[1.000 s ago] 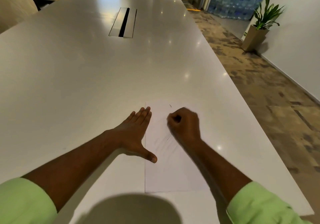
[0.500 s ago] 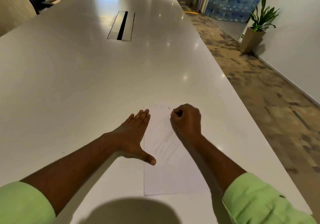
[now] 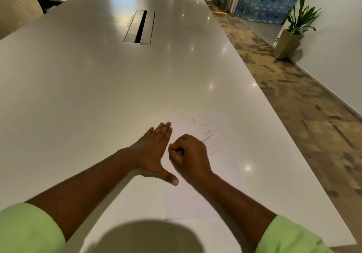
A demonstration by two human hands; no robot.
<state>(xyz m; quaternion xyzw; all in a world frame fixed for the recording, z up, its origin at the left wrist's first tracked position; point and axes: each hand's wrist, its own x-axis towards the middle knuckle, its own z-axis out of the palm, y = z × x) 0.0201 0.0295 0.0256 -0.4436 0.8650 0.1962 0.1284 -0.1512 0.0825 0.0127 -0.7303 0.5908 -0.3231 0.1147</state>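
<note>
1. One long, glossy white rectangular table (image 3: 98,96) is stretching from the near edge to the far end of the room and is carrying everything below except the plant.
2. A green leafy plant in a tall tan planter (image 3: 288,45) is standing on the patterned floor at the far right, well apart from the table.
3. A brushed metal cable hatch (image 3: 140,26) is sitting flush in the table's far middle.
4. A white rectangular paper sheet (image 3: 188,200) is lying flat near the table's near right edge, with faint grey pencil-like strokes (image 3: 211,135) showing on its far right part.
5. The left hand (image 3: 152,151) is pressing flat along the sheet's left edge, fingers straight and together, with the thumb (image 3: 172,180) spreading onto the paper.
6. The right hand (image 3: 191,154) is resting on the sheet just right of the left hand, its fingers curling tightly.
7. A small dark thing (image 3: 179,151) is peeking out of that fist; what it is cannot be told.
</note>
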